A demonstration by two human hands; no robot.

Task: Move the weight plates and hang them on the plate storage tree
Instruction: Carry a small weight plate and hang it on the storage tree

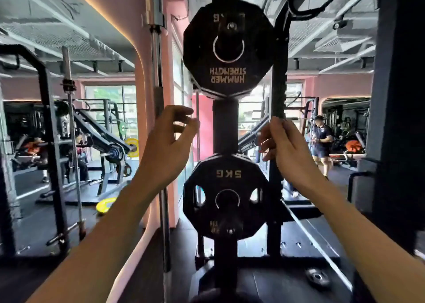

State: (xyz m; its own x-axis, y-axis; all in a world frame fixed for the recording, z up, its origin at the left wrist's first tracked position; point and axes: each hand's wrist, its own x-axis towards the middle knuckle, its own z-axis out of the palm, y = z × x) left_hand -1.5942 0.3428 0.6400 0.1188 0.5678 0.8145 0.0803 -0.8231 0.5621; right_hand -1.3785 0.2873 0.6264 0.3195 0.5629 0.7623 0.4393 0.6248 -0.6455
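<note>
Daylight pours in through the windows (110,109) at the back, so the black plates (226,49) on the post stand nearly in silhouette. A warm strip light (101,10) glows along the ceiling edge. The wide lens bends the edges, and everything looks soft and smeary.

- I read the upper plate (228,49) as matt black, rubber-like, with a bright metal ring at its hole and pale raised lettering.
- The lower plate (226,197) shows the same dull black coating and a shiny metal bore ring.
- The post (225,128) looks like black painted metal, slightly satin.
- The barbell (157,72) to the left is bare polished steel, glossy.
- The floor (276,279) appears dark, matt, rubbery.
- The yellow plate (105,205) looks smooth, faintly glossy.
</note>
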